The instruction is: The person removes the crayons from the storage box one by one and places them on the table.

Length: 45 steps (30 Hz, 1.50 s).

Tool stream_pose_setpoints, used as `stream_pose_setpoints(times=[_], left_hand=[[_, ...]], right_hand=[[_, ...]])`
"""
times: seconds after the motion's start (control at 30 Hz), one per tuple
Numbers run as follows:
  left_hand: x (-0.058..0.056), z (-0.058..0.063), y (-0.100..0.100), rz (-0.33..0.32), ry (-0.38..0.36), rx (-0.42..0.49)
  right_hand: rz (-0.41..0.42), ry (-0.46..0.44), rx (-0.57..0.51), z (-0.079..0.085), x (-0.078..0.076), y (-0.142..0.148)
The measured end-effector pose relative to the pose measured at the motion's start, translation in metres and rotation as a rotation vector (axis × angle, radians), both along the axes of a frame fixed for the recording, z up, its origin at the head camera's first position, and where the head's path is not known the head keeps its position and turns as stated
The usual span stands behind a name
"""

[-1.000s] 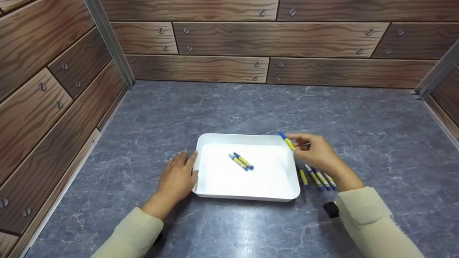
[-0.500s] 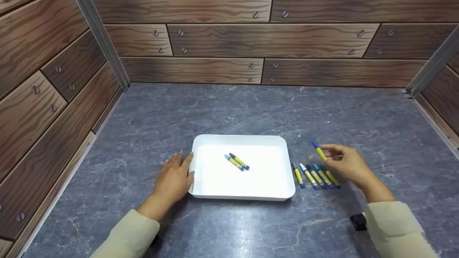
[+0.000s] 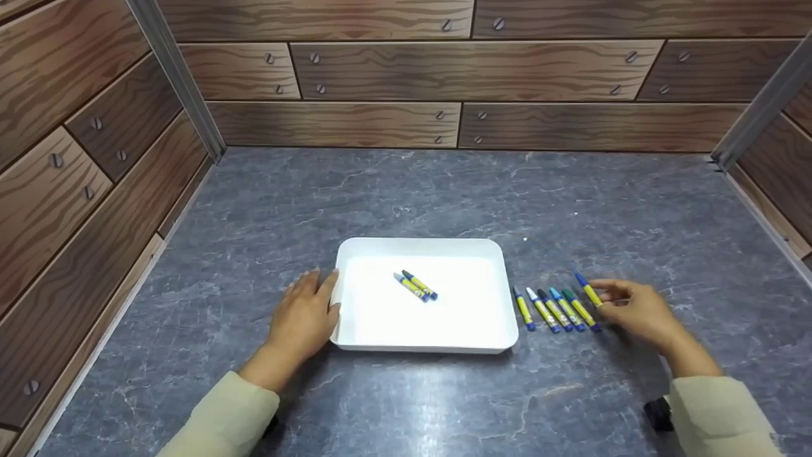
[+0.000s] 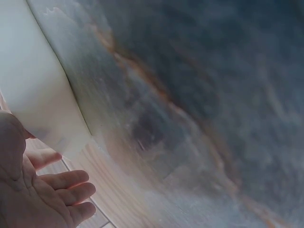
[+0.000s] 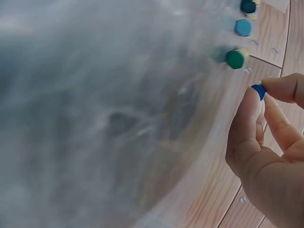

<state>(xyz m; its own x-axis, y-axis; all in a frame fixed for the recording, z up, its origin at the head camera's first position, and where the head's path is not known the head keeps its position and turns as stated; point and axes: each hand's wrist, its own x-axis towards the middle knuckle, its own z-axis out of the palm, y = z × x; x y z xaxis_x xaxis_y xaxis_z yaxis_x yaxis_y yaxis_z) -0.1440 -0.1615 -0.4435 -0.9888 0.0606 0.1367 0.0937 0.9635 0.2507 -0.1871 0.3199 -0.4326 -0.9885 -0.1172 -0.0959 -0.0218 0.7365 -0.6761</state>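
Note:
My left hand (image 3: 301,324) rests against the left edge of a white tray (image 3: 393,324), fingers straight; in the left wrist view its fingers (image 4: 66,179) lie beside the tray wall. Two crayons with yellow wrappers, one grey-blue (image 3: 411,287) and one dark (image 3: 420,285), lie side by side in the tray. Right of it my right hand (image 3: 644,314) pinches a blue crayon (image 3: 590,292) between thumb and fingers, tilted, tip pointing away. The right wrist view shows only its blue end (image 5: 259,91). Whether it touches the table I cannot tell.
Between tray and right hand lies a slanted row of several crayons, among them a white one (image 3: 543,311), a light blue one (image 3: 566,309) and a green one (image 3: 581,310). Wood-patterned walls (image 3: 380,70) enclose the grey marbled table (image 3: 380,197) at back and sides.
My right hand has carried the blue crayon from above the tray's right rim rightward and toward me, to the right end of the crayon row. The left hand has stayed at the tray.

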Motion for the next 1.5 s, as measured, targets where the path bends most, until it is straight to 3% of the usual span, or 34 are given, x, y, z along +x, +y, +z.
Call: stream_pose_setpoints(times=[0.3,0.63,0.87,1.07,1.37,1.5], left_hand=[[0.002,0.0,-0.003,0.005,0.007,0.008],[0.003,0.001,-0.005,0.008,0.012,0.016],[0.002,0.001,-0.004,0.016,0.004,0.018],[0.001,0.001,-0.002,0.005,0.013,0.026],[0.001,0.0,0.0,-0.011,0.029,0.027],[0.001,-0.001,0.0,-0.012,0.036,0.024]], right_hand=[[0.01,-0.093,0.028,0.001,0.0,-0.002],[0.027,-0.075,0.021,-0.002,-0.001,-0.003],[0.061,-0.026,0.155,0.003,-0.001,-0.006],[0.097,-0.009,0.249,0.017,-0.004,-0.011],[0.08,0.068,0.44,0.041,-0.01,-0.04],[0.062,0.108,0.476,0.047,-0.01,-0.058]])
